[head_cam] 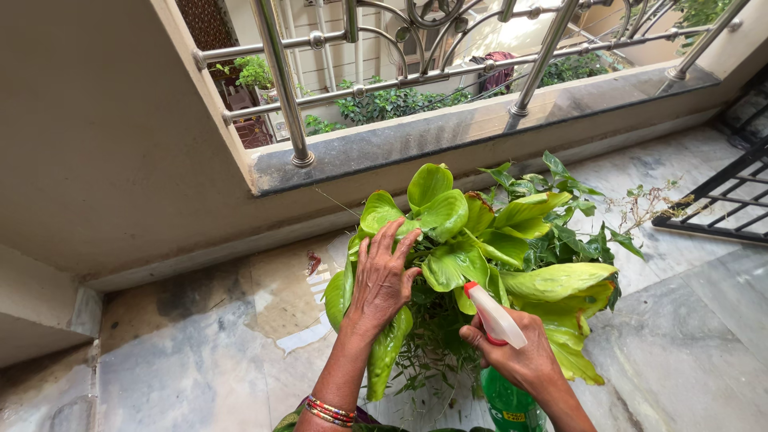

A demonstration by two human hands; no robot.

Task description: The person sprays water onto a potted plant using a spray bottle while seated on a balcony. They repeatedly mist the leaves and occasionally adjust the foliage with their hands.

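1. Head view, nearest the camera: the right hand (520,358) is wrapped around the neck of a green spray bottle (510,406), fingers at the trigger of its white spray head with a red tip (490,312). The nozzle points up and left into the foliage.
2. A yellow label (513,416) sits low on the green bottle, small and partly cut off by the picture's edge.
3. The left hand (382,276), bangles (329,411) at the wrist, lies flat with fingers spread on the leaves, grasping nothing, only pressing them aside.
4. The potted plant (472,248) stands on the balcony floor (704,336) between the two hands; its broad yellow-green leaves look glossy. I cannot make out droplets, so how much has been sprayed is unclear. The darker, small-leaved plant (564,232) just behind looks untouched.
5. A wet patch (296,312) darkens the floor left of the plant, suggesting some water has already fallen.
6. Beyond rise the ledge (480,128) and the steel railing (448,48).
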